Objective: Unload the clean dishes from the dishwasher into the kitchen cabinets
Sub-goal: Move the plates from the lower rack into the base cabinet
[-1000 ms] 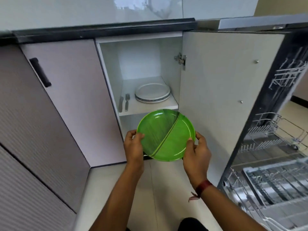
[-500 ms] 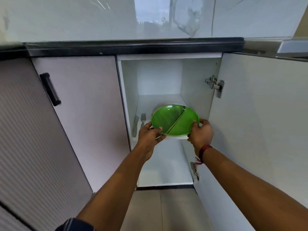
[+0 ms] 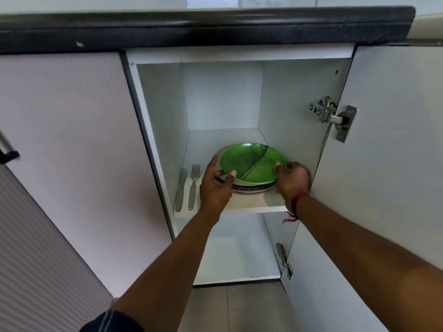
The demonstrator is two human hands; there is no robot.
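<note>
While over the plate stack [image 3: 249,190], gripping green plate [image 3: 249,161] by opposite rims with left hand [image 3: 215,188], right hand [image 3: 292,180]; fork [image 3: 193,185] just left.

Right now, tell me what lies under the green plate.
Under the green plate, a stack of pale plates shows only its front rims, on the cabinet's upper shelf. Their faces and number are covered.

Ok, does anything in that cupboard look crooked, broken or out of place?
Nothing stands out. The green plate is over the stack of plates on the shelf, and the knife and fork lie straight, side by side, left of them.
</note>
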